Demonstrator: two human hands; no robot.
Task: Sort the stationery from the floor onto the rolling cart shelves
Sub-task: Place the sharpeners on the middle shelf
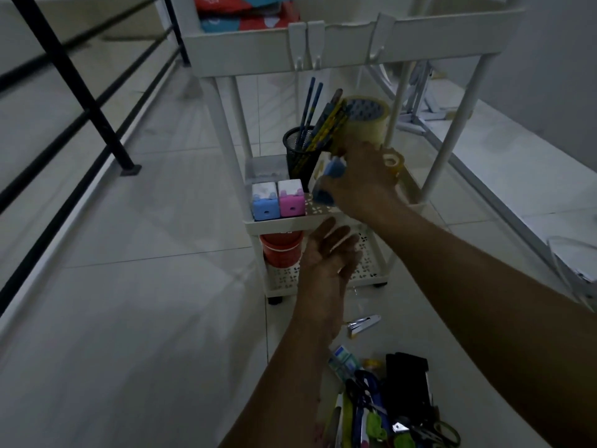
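Observation:
The white rolling cart (323, 50) stands ahead on the tiled floor. My right hand (358, 182) reaches over its middle shelf and grips a blue-and-white object (326, 182) beside a black mesh pencil cup (302, 150) and a big tape roll (368, 121). A small tape roll (394, 161) sits just behind that hand. My left hand (329, 257) hovers with straight fingers and holds nothing, in front of the lower shelf. On the middle shelf's front edge stand a blue sharpener (265, 202) and a pink sharpener (291, 198). Loose stationery (387, 402) lies piled on the floor at the bottom.
A red bucket (281, 250) sits on the lowest shelf. Colourful packets (245, 11) fill the top tray. A stapler (363, 324) lies on the floor near the cart. A black railing (74, 79) runs along the left. A white folded frame (484, 176) stretches along the right.

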